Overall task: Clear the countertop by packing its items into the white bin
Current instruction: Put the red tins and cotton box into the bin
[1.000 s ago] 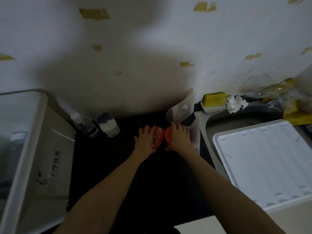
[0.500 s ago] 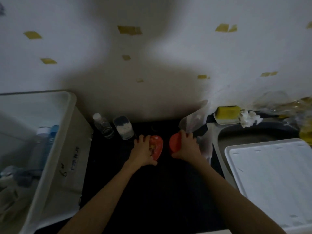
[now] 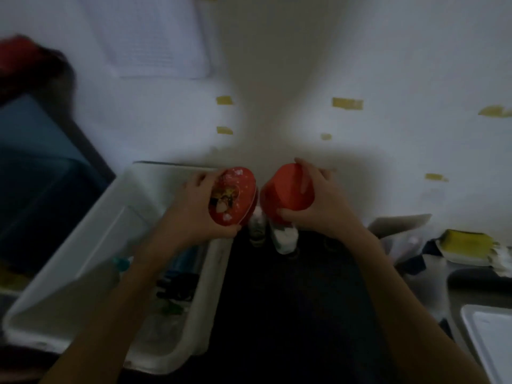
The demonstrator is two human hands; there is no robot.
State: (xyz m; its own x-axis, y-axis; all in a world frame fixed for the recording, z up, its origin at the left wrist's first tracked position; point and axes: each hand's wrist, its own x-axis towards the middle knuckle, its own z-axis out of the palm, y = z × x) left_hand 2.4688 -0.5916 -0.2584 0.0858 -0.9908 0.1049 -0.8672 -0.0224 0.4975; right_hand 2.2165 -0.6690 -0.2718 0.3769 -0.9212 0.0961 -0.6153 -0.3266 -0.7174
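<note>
**Q:** Head view, item one: what do you hold?

**A:** Left hand: fingers curled round a red lid, printed face up. Right hand: fingers wrapped round a red tub. The two pieces are close but apart, both lifted off the counter.

**Q:** Where is the bin?

**A:** Bin: left of and below my left hand, its near corner under that wrist. Contents: blurred, some dark and bluish items already in.

**Q:** Progress?

**A:** My judgement: partly done. Lid and tub not yet packed. Left on the counter: a bottle and a jar, directly below my grips.

**Q:** Other entries?

**A:** Right of my right hand: clear bag, sponge, white tray. Nothing stands between lid and bin.
</note>
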